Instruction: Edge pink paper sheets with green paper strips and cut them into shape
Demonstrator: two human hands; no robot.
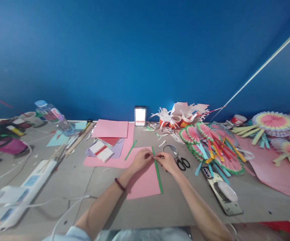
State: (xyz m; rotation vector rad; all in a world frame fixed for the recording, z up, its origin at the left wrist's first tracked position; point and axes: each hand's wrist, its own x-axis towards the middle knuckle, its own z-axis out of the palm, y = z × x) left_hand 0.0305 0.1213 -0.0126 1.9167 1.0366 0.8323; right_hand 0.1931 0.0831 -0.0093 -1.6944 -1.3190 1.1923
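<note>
A pink paper sheet [145,182] lies on the grey table in front of me, with a green strip [159,179] along its right edge. My left hand [143,159] rests over the upper part of the sheet, its thumb and fingertips closed at the green strip. From the right, my right hand [166,160] meets it there, thumb and finger pinched on the same strip. The fingertips of both hands nearly touch. A loose green strip [130,150] lies left of the sheet, on a larger pink paper. Black-handled scissors [182,163] lie just right of my right hand.
Folded paper fans [217,144], a phone [221,190] and a white mouse [227,191] lie to the right. Red cups [175,121] and a small screen [140,116] stand behind. On the left are a power strip [30,190], wooden sticks and a bottle [55,115].
</note>
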